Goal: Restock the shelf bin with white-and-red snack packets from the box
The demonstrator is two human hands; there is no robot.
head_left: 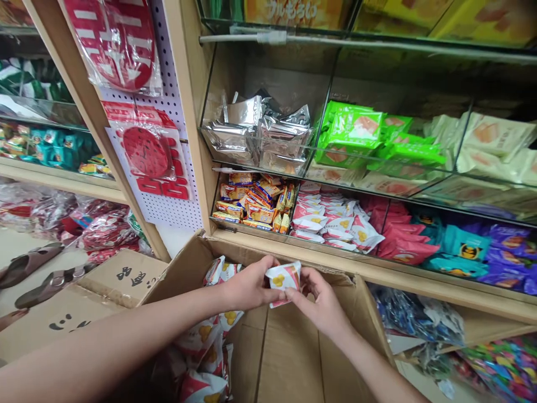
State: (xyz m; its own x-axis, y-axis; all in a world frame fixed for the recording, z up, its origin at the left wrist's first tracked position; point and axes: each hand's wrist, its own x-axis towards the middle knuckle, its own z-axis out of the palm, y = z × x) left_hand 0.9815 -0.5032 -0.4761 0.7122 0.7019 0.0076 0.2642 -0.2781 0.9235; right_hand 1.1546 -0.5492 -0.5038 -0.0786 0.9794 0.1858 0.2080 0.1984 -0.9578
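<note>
A small white and pink snack packet is held between both hands above an open cardboard box. My left hand grips its left side, fingers closed on it. From the right, my right hand pinches the packet's lower right part between thumb and fingers. More packets of the same look lie along the left side inside the box. Just beyond the box, white and pink packets fill a compartment of the lowest shelf row.
Orange packets, pink packets and purple packets share the low row. Silver packets and green packets sit above. Closed cartons stand left of the box, beside sandals. Red decorations hang at the left.
</note>
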